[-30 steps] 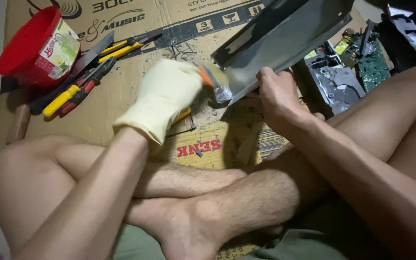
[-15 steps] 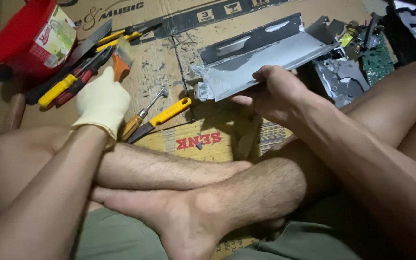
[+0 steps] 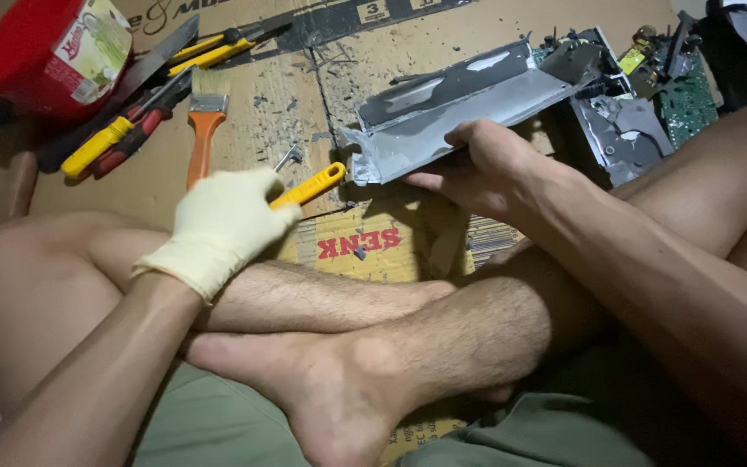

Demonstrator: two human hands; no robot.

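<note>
Gripping of 2 things is shown over a cardboard sheet (image 3: 512, 26).
A yellow-handled screwdriver (image 3: 309, 185) is clasped by the gloved left hand (image 3: 226, 223); a grey metal panel (image 3: 464, 108) is clamped by the bare right hand (image 3: 482, 164).

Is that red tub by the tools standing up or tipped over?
Tipped. The red tub lies on its side on the cardboard, its labelled wall facing up.

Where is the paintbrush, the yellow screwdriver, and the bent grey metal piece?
paintbrush (image 3: 201, 138), head view, on its orange handle.
yellow screwdriver (image 3: 313, 183), head view, on the yellow handle showing past the gloved left hand (image 3: 222, 227).
bent grey metal piece (image 3: 469, 108), head view, on its flat middle, above the bare right hand (image 3: 486, 164).
</note>
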